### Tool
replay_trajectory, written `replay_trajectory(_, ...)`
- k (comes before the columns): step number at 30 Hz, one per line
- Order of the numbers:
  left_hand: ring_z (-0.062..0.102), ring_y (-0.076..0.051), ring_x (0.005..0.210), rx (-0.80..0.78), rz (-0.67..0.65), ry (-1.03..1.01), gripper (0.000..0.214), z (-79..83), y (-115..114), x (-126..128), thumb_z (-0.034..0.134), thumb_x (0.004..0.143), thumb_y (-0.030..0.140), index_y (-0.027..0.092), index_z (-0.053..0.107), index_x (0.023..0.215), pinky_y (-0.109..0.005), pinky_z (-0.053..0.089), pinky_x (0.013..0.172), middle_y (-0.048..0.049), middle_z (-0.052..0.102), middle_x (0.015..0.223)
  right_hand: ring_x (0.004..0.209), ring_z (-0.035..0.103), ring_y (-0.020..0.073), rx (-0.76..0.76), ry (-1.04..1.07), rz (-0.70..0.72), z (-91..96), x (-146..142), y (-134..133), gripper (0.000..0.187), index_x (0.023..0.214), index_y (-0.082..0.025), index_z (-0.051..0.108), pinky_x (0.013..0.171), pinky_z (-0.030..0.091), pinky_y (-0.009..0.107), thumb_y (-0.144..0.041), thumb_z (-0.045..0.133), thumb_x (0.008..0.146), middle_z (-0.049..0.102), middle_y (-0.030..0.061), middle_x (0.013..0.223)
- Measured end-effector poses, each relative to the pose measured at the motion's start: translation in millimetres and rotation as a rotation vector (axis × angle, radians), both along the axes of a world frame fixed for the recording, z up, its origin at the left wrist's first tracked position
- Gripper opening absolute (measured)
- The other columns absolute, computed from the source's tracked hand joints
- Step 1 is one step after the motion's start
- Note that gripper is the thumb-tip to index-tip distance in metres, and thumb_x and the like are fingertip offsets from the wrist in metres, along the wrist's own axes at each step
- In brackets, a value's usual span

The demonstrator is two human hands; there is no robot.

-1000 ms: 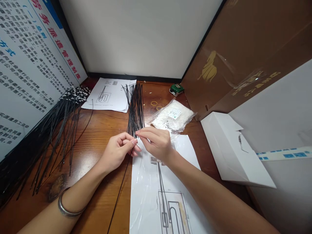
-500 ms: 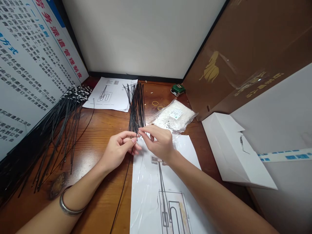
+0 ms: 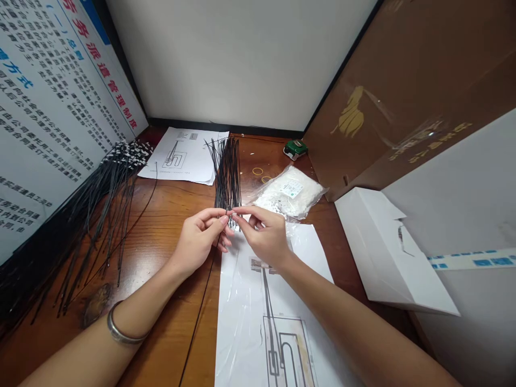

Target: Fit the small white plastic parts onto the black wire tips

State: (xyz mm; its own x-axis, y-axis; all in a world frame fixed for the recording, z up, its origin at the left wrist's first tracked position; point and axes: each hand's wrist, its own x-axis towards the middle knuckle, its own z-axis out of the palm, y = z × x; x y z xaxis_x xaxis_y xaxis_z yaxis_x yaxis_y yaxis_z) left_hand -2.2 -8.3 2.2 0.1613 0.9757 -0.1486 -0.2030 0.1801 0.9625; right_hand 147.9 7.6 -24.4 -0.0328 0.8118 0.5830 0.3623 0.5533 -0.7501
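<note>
My left hand (image 3: 198, 236) is closed, its thumb and forefinger pinching a thin black wire (image 3: 226, 212) near the end. Fingertip to fingertip with it, my right hand (image 3: 266, 234) pinches a tiny white piece (image 3: 234, 213), which looks like a connector housing. Whether wire and piece are joined is too small to tell. Just beyond both hands lies a bundle of black wires (image 3: 228, 172), its near ends partly hidden by my fingers. Behind my right hand rests a clear plastic bag of small white parts (image 3: 294, 188). A printed drawing sheet (image 3: 242, 322) lies under my hands.
Black wires with white ends (image 3: 124, 156) are heaped at the left against a printed board (image 3: 60, 107). Another drawing sheet (image 3: 173, 156), yellow rubber bands (image 3: 257, 171) and a green tape measure (image 3: 295, 149) lie farther back. A white box (image 3: 387, 252) and brown carton (image 3: 403, 80) stand right.
Both hands have risen slightly, and their fingertips now meet around the wire end. The small white piece shows more clearly between my right fingers.
</note>
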Motion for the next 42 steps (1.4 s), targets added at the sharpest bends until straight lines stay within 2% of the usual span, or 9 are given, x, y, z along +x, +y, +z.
replay_trajectory(8, 0.062, -0.012, 0.052, 0.014, -0.047, -0.070, 0.027, -2.8, -2.3, -2.1, 0.071, 0.074, 0.036, 0.014, 0.060, 0.085, -0.023, 0.053, 0.044, -0.0030, 0.068, 0.074, 0.048, 0.046, 0.0095, -0.015, 0.000, 0.043, -0.2, -0.8, -1.8, 0.010, 0.085, -0.021, 0.072, 0.050, 0.044, 0.027, -0.017, 0.063, 0.082, 0.069, 0.0005, 0.071)
replay_trajectory(16, 0.061, -0.011, 0.049, -0.031, -0.017, -0.024, 0.028, -4.7, -1.5, -2.4, 0.071, 0.073, 0.035, 0.013, 0.059, 0.083, -0.020, 0.050, 0.044, -0.0024, 0.068, 0.069, 0.063, 0.058, 0.0128, -0.046, 0.048, 0.114, 3.2, 0.7, -3.4, 0.015, 0.091, -0.020, 0.072, 0.052, 0.044, 0.027, -0.018, 0.059, 0.085, 0.072, 0.0040, 0.079)
replay_trajectory(23, 0.061, -0.010, 0.048, -0.024, -0.026, -0.028, 0.027, -4.5, -3.1, -2.1, 0.070, 0.073, 0.032, 0.012, 0.060, 0.090, -0.021, 0.050, 0.049, -0.0021, 0.069, 0.068, 0.050, 0.052, 0.0094, -0.178, 0.127, 0.068, 1.8, -0.7, -4.0, 0.013, 0.090, -0.019, 0.072, 0.045, 0.042, 0.026, -0.025, 0.064, 0.082, 0.073, 0.0032, 0.078)
replay_trajectory(29, 0.061, -0.010, 0.048, -0.023, -0.043, -0.009, 0.026, -3.5, -3.4, -2.7, 0.071, 0.073, 0.033, 0.013, 0.061, 0.087, -0.021, 0.049, 0.050, -0.0010, 0.067, 0.067, 0.055, 0.055, 0.0108, -0.110, 0.091, 0.026, 3.6, 0.3, -2.7, 0.012, 0.071, -0.020, 0.071, 0.050, 0.043, 0.027, -0.023, 0.064, 0.081, 0.069, 0.0010, 0.067)
replay_trajectory(36, 0.063, -0.012, 0.052, -0.028, -0.038, 0.033, 0.026, -2.3, -4.2, -2.3, 0.071, 0.072, 0.035, 0.013, 0.062, 0.083, -0.023, 0.050, 0.053, -0.0020, 0.068, 0.068, 0.051, 0.053, 0.0094, -0.164, 0.115, 0.033, 0.7, -0.2, -2.5, 0.007, 0.077, -0.019, 0.070, 0.046, 0.043, 0.025, -0.024, 0.065, 0.079, 0.069, 0.0014, 0.071)
replay_trajectory(42, 0.063, -0.011, 0.052, -0.034, -0.026, 0.025, 0.025, -2.9, -3.6, -2.5, 0.071, 0.072, 0.034, 0.013, 0.062, 0.082, -0.023, 0.051, 0.053, -0.0016, 0.068, 0.068, 0.052, 0.051, 0.0095, -0.089, 0.079, 0.063, -1.3, 0.9, -0.5, 0.010, 0.086, -0.020, 0.073, 0.047, 0.043, 0.026, -0.020, 0.065, 0.080, 0.070, 0.0019, 0.073)
